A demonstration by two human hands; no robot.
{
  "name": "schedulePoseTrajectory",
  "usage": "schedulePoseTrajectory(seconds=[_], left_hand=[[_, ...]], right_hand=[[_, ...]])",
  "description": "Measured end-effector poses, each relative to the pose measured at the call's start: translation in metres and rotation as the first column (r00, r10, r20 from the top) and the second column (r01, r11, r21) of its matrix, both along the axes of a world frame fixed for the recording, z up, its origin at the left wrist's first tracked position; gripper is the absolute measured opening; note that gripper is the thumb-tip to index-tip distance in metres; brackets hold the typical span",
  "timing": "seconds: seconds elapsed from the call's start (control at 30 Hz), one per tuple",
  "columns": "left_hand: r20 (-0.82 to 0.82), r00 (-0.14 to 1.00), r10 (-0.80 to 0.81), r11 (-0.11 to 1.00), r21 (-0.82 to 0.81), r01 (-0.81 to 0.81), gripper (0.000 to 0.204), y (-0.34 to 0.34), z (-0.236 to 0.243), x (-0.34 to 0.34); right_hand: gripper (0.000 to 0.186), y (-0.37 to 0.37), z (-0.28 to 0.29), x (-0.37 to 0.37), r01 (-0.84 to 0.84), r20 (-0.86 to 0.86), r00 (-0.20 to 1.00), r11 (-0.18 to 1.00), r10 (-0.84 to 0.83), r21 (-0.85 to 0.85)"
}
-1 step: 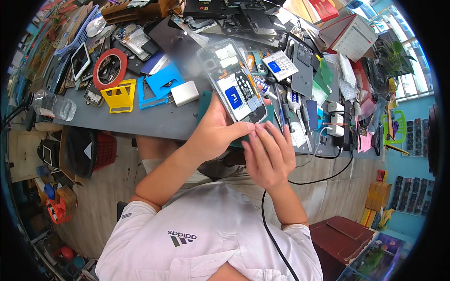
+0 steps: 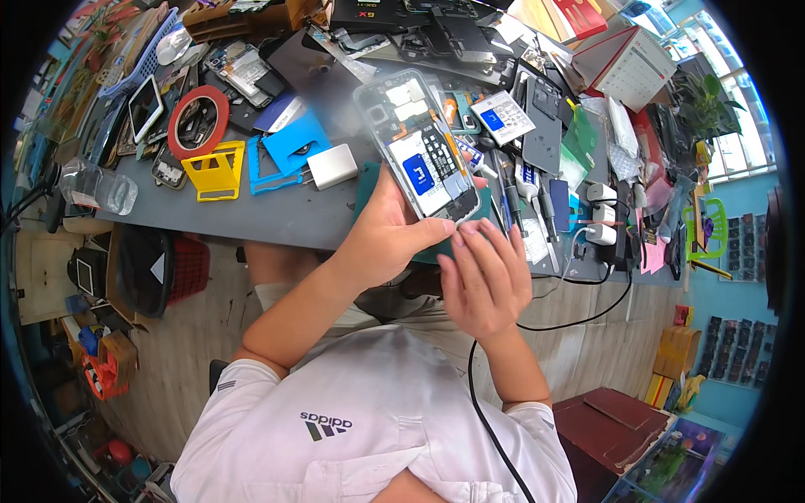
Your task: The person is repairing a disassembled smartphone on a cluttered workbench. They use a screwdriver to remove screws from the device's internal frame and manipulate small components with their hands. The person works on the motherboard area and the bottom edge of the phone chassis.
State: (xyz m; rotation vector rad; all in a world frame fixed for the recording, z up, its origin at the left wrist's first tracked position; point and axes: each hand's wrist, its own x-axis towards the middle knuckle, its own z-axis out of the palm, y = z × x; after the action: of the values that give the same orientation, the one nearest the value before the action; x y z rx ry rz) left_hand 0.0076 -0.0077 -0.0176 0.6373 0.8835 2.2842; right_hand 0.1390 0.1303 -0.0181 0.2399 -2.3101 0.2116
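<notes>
My left hand (image 2: 390, 230) holds an opened smartphone (image 2: 419, 147) up over the table's front edge. Its back cover is off, showing a battery with a blue label, boards and flex strips. The thumb lies along the phone's left side near its lower end. My right hand (image 2: 486, 277) is just below the phone, fingers spread, with the fingertips touching its lower right corner. I see nothing in that hand. A teal work mat (image 2: 366, 180) lies under both hands.
The grey table (image 2: 251, 214) is crowded: a yellow phone stand (image 2: 215, 170), a blue stand (image 2: 285, 147), a white charger (image 2: 333, 165), a red tape ring (image 2: 197, 121), a clear bottle (image 2: 96, 186), tools and white adapters (image 2: 599, 214). A black cable (image 2: 486, 419) hangs past my right arm.
</notes>
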Motion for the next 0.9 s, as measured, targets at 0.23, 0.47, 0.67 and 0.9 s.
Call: schedulePoseTrajectory(seconds=[0.23,0.47,0.67,0.9], left_hand=[[0.044,0.998,-0.040,0.996,0.084,0.036,0.092,-0.002,0.003,0.002],[0.064,0.997,-0.051,0.999,0.012,0.051,0.093,-0.002,0.014,0.002],[0.051,0.998,-0.034,0.999,-0.037,0.036,0.090,-0.002,0.015,0.003],[0.031,1.000,0.006,0.995,-0.100,-0.003,0.089,-0.003,0.021,0.003]], right_hand=[[0.037,0.018,0.003,0.010,0.154,-0.034,0.985,0.957,-0.167,-0.246],[0.031,0.039,0.005,0.014,0.264,-0.018,0.956,0.885,-0.293,-0.383],[0.026,0.036,0.012,0.016,0.248,0.008,0.962,0.869,-0.271,-0.428],[0.023,0.049,0.010,0.016,0.380,0.154,0.925,0.819,-0.348,-0.430]])
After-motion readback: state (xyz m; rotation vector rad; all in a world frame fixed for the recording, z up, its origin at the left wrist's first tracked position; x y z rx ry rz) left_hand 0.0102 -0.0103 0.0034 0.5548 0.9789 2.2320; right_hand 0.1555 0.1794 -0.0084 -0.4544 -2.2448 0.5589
